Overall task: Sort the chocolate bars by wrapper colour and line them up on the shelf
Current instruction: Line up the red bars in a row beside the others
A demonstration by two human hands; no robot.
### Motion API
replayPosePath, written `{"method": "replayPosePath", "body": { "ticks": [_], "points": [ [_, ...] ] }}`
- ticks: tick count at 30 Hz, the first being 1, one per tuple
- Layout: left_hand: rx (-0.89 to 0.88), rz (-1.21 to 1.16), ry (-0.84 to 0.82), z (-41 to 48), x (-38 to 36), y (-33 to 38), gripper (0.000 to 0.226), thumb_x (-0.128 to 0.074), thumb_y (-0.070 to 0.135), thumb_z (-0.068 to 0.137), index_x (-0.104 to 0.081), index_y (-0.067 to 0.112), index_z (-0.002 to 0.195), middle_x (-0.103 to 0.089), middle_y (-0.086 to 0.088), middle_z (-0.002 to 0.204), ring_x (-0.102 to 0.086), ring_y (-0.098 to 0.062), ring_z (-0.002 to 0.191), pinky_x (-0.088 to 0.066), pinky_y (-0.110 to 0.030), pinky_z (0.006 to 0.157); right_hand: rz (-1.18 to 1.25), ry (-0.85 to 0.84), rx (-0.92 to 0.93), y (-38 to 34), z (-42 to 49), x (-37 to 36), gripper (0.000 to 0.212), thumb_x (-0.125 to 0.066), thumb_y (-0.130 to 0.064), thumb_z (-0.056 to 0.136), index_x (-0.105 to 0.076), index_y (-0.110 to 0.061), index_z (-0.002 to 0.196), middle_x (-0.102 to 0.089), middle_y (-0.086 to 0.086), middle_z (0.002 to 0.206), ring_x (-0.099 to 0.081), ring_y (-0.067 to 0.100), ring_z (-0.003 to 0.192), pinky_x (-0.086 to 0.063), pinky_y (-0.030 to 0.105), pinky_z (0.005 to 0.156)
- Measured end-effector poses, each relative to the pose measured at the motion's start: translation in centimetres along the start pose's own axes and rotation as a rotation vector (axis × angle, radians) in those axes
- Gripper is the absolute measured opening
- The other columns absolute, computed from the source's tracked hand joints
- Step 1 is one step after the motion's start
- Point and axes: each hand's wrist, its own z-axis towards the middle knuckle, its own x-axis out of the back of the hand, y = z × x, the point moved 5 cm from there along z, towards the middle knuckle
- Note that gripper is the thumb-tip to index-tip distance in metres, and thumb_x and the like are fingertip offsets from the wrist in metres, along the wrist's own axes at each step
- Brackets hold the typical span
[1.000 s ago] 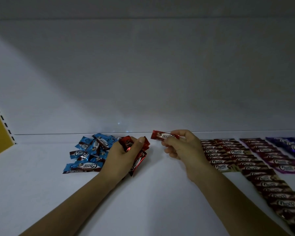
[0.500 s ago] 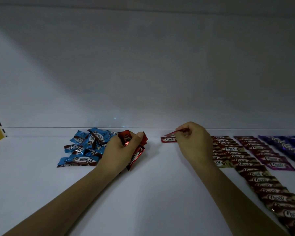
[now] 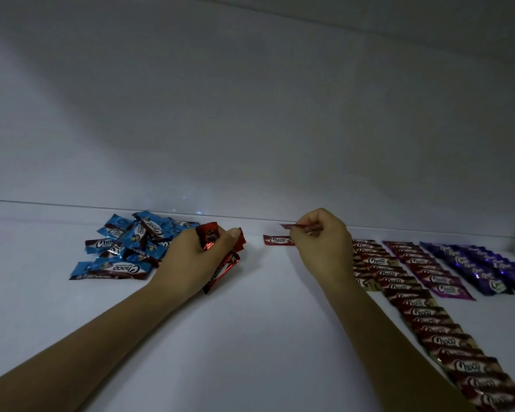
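Right hand (image 3: 321,248), centre frame, pinches one red foil-wrapped chocolate bar (image 3: 295,226) by its end, just above a second red bar (image 3: 277,240) lying flat on the white shelf (image 3: 265,322). Left hand (image 3: 191,260), left of centre, clasps a bundle of red bars (image 3: 225,267). Advised: lay it label-up, parallel and edge-aligned, matching the brown-wrapped rows (image 3: 428,316) at right.

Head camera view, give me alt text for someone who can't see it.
A right hand pinches a red bar above a lone bar lying on a white shelf; the left hand grips a red bunch. A blue pile lies left, sorted rows right.
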Motion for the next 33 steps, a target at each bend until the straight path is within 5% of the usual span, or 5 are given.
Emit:
{"method": "replayPosePath", "body": {
  "ticks": [5,18,22,26,33],
  "points": [
    [0.003,0.047,-0.030,-0.1,-0.1,-0.2,0.035,-0.053,0.045,0.089,-0.067,0.017,0.074,-0.065,0.002,0.061,-0.058,0.000,0.054,-0.042,-0.009,0.052,0.140,0.004,-0.120,0.9,-0.1,-0.2,0.020,-0.071,-0.008,0.076,-0.056,-0.017,0.065,-0.062,-0.002,0.063,-0.055,0.013,0.057,-0.043,0.026,0.057],
    [-0.008,0.137,-0.072,-0.2,-0.3,0.2,0.031,-0.051,0.050,0.089,-0.066,0.028,0.073,-0.062,0.015,0.057,-0.058,0.007,0.060,-0.038,-0.009,0.056,0.013,0.057,-0.026,0.4,0.0,0.1,0.015,-0.068,-0.018,0.082,-0.056,-0.016,0.073,-0.060,-0.008,0.063,-0.054,0.003,0.057,-0.037,0.008,0.050],
    [-0.032,0.149,-0.055,-0.1,-0.3,0.2,0.037,-0.050,0.051,0.089,-0.070,0.021,0.079,-0.065,0.008,0.060,-0.059,0.003,0.061,-0.043,-0.012,0.053,-0.052,-0.146,-0.126,0.0,1.1,-0.7,0.007,-0.069,-0.012,0.079,-0.064,-0.016,0.075,-0.066,0.001,0.070,-0.064,0.022,0.071,-0.050,0.033,0.071],
    [-0.025,0.112,-0.056,0.2,-0.3,-0.1,0.039,-0.051,0.053,0.088,-0.069,0.021,0.077,-0.068,0.008,0.065,-0.062,0.000,0.064,-0.048,-0.019,0.060,-0.397,-0.354,-0.061,-0.7,2.0,-1.5,0.014,-0.063,-0.022,0.088,-0.074,-0.027,0.096,-0.068,-0.010,0.081,-0.063,0.016,0.083,-0.047,0.038,0.090],
    [-0.030,0.080,-0.049,0.4,-0.5,-0.3,0.042,-0.051,0.056,0.087,-0.069,0.019,0.078,-0.069,0.002,0.067,-0.064,-0.005,0.064,-0.053,-0.026,0.066,-0.749,-0.203,0.172,-0.2,1.7,-1.8,0.019,-0.055,-0.020,0.092,-0.069,-0.032,0.089,-0.055,-0.017,0.067,-0.049,0.003,0.068,-0.024,0.038,0.107]
  ]
}}
